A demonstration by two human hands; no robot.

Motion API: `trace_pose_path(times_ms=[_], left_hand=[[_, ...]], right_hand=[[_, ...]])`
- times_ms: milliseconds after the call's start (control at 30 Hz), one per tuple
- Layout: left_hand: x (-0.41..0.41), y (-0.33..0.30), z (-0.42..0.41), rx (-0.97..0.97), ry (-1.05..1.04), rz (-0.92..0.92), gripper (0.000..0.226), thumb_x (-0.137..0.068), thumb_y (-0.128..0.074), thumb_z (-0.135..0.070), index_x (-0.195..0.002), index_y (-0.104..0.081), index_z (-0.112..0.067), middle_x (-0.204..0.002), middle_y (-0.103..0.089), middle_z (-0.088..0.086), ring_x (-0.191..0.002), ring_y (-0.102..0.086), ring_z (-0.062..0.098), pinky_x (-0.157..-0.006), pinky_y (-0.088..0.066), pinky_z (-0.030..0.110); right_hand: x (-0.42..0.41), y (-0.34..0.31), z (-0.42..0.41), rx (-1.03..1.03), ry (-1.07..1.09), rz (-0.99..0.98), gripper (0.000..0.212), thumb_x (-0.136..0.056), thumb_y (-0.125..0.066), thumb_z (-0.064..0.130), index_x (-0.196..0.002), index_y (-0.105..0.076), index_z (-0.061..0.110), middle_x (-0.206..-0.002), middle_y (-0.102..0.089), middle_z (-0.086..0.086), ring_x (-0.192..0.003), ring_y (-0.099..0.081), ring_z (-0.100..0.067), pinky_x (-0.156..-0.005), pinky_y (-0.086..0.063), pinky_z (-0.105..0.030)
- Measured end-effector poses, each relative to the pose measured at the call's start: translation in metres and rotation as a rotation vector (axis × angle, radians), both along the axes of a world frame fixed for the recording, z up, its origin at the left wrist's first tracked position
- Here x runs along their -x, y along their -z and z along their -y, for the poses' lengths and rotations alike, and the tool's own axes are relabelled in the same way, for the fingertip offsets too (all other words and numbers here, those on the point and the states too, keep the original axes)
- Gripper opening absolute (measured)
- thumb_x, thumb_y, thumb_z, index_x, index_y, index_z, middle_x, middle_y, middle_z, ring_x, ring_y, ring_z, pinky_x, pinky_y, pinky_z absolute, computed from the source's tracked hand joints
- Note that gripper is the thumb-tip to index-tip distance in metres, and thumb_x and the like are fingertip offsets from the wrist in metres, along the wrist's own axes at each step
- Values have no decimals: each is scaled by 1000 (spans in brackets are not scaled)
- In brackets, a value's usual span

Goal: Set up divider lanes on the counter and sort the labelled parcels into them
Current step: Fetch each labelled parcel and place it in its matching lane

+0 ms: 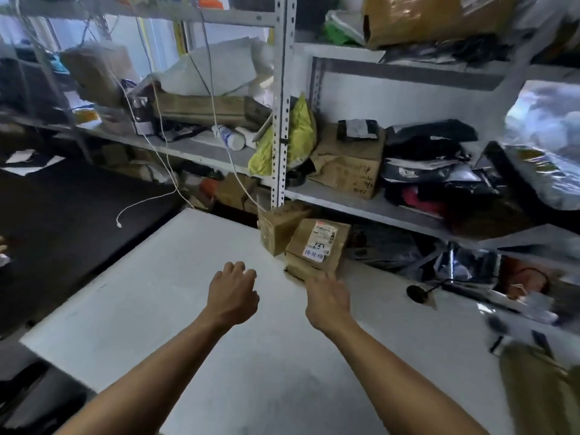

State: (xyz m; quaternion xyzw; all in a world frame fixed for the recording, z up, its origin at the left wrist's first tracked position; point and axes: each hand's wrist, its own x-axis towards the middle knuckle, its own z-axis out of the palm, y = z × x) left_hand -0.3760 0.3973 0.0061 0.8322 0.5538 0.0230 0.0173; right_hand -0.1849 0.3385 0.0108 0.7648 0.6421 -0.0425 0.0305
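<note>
Parcels: two brown cartons at the far edge of the white table (188, 309), hard against the foot of the shelf rack (280, 120). Labelled box (317, 246) lies with its white label facing up at me, so the label can be read, though I cannot make out the text at this blur. Second box (279, 229) leans tilted against its left side, touching it, one corner up; I judge it was dropped there rather than placed. No dividers visible on the table, so by my reading the lanes are not yet set up and sorting has not begun.

Right hand (328, 301) is just short of the labelled box, fingers extended toward its near lower edge. Contact cannot be confirmed; fingertips are smeared. It grips nothing. Left hand (232, 293) hovers over bare table, to the left of both boxes and apart from them, fingers loosely curled, holding nothing.

Judgement: both hands are set up to take the labelled box from either side, right leading.

Outward: black puck with cord (417, 293) on the table to the right. White cable (150, 202) hangs off the rack to the left. Shelves above hold cartons, a yellow bag (301, 127) and dark mailers (430, 146).
</note>
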Motion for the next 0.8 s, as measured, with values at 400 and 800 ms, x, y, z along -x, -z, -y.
trace_pose_path(times_ms=[400, 800], left_hand=[[-6, 2, -202, -3, 177, 105, 72, -93, -61, -47, -154, -32, -22, -157, -38, 12, -139, -40, 32, -106, -46, 42], [-67, 58, -286, 146, 325, 232, 83, -82, -67, -64, -152, -35, -33, -150, -35, 21, -134, -39, 48, -95, -51, 54]], right_hand=[[26, 3, -175, 33, 203, -21, 47, -89, -64, 10, -135, -54, 15, -135, -52, -12, -123, -44, -31, -103, -39, -43], [17, 25, -217, 104, 305, -172, 49, -94, -61, 14, -142, -52, 20, -146, -40, -10, -136, -32, -31, -111, -39, -46]])
